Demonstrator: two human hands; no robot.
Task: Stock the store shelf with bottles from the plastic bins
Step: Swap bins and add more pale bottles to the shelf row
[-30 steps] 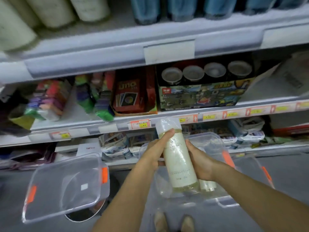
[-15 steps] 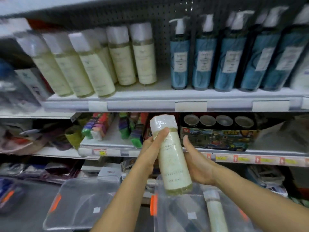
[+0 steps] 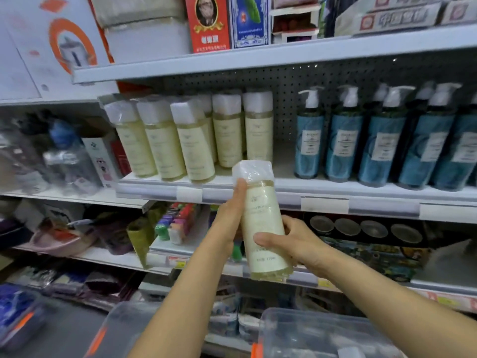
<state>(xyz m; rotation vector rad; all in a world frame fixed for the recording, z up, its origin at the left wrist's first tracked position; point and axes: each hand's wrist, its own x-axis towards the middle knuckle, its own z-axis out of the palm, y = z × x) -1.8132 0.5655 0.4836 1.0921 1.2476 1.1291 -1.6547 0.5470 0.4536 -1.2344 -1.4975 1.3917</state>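
I hold a cream bottle (image 3: 260,223) with a plastic-wrapped white cap upright in front of the shelf edge (image 3: 322,202). My left hand (image 3: 229,218) presses along its left side, thumb up near the cap. My right hand (image 3: 294,241) curls round its lower right part. On the shelf behind stands a row of matching cream bottles (image 3: 196,140), with a bare gap to their right, then blue pump bottles (image 3: 382,140). A clear plastic bin (image 3: 322,334) sits below my arms at the bottom right.
A second clear bin with orange clips (image 3: 121,329) lies at the bottom left. The shelf below holds toy boxes (image 3: 361,233) and coloured packs (image 3: 175,223). Boxes (image 3: 206,24) fill the shelf above. Blurry goods crowd the left shelves.
The bottle has risen from above the bins to the level of the cream-bottle shelf, and my view has tilted up. Both hands keep their hold on it.
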